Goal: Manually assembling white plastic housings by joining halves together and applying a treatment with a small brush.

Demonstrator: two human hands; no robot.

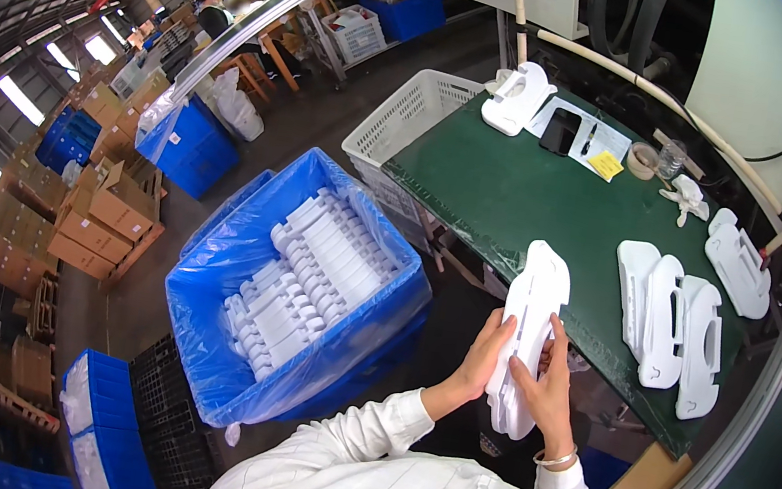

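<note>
Between my two hands, over the near edge of the green table, I hold a long white plastic part [540,277]; it may be several stacked, seen nearly edge-on. My left hand [480,361] is closed on its left side, and my right hand [549,382] grips its right side, thumb across the face. On the table to the right lie similar white parts with handle-like slots [664,326], and one more [738,264] rests farther back. Another white part [518,99] lies at the table's far left corner.
Left of me stands a blue bin [198,317] lined with plastic, holding rows of white parts [309,283]. The green table [480,192] carries a phone [560,131], a pen, paper, a yellow note and tape [642,161]. A white crate [373,141] stands beside it.
</note>
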